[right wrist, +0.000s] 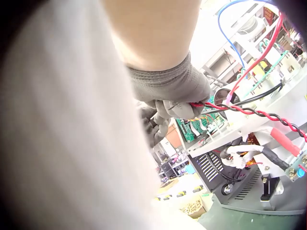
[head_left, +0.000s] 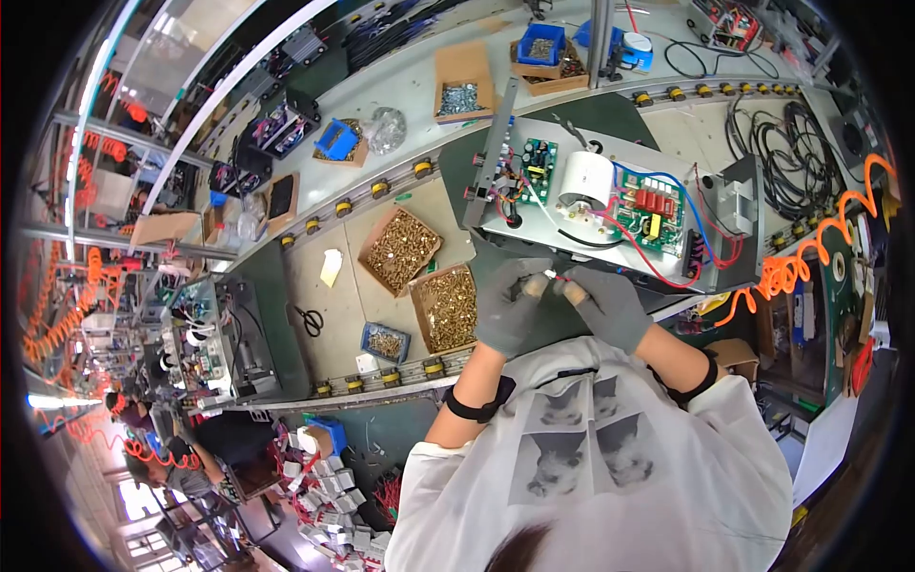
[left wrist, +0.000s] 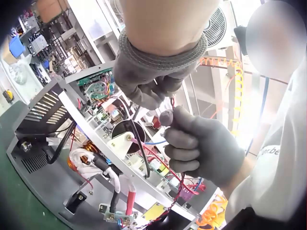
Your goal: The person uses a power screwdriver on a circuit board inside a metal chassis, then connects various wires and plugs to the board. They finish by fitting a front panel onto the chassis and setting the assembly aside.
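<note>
Both hands wear grey gloves and meet close in front of an opened electrical unit with a grey metal chassis. My right hand grips a twisted red-and-black wire, which runs back toward the unit. A short end of that wire passes up to my left hand, whose curled fingers pinch it. Between the hands shows a small white tip, mostly hidden by the fingers. On the chassis are a white cylinder, a green circuit board and loose red, blue and black leads.
Left of the hands stand cardboard boxes of brass fasteners and a small blue bin. Scissors lie farther left. A coiled orange air hose hangs at the right. Roller rails edge the worktable.
</note>
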Available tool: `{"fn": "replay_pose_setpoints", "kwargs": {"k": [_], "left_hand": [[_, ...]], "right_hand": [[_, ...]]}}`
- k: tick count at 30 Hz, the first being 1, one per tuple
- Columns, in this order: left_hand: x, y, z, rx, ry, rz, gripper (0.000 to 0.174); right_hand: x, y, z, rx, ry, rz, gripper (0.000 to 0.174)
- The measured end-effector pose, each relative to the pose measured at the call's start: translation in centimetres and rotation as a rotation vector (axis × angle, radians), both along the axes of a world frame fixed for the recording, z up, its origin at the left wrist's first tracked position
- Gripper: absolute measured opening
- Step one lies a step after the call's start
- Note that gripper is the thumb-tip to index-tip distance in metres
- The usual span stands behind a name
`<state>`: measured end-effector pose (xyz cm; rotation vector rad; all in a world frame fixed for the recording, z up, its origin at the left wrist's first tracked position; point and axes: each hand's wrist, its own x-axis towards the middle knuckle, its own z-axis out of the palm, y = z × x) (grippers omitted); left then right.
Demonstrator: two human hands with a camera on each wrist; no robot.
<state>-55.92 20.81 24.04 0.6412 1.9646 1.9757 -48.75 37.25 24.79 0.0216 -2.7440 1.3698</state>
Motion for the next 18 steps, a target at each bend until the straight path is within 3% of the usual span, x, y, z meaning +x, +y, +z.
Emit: {"fn": "replay_pose_setpoints", "kwargs": {"k": [1,3,8,11,13,15,18], "left_hand": [[0.1,-0.2,-0.5,-0.015,-0.045,0.03,0.024],[0.3,-0.5,-1.0,-0.025,-0.095,0.068,0.024],[0.2,-0.7,-1.9,0.098,-0.571,-0.012,0.022],[-0.4,-0.6,-2.5,0.046,-0.474,0.017,0.027],[-0.7,-0.2,-3.2,0.04,-0.511,0.082,0.029],[-1.7,0.3,-5.1,-0.046,-0.555,0.122,0.037],[-3.3,1.4,-6.2,-0.154,-0.604,0.112,0.036]], "right_hand": [[-0.2,-0.2,-0.1,-0.041,0.149,-0.091,0.018],[-0.9,-0.2,1.3,0.026,0.192,-0.089,0.018],[-2.5,-0.5,1.7,0.209,0.349,-0.054,0.012],[-4.1,-0.1,2.0,0.323,0.338,-0.015,0.011],[-6.2,0.7,2.7,0.375,0.154,-0.17,0.016],[-9.6,1.9,3.6,0.618,-0.061,-0.207,0.018],[-13.7,2.0,3.2,0.703,-0.19,-0.175,0.022]]}}
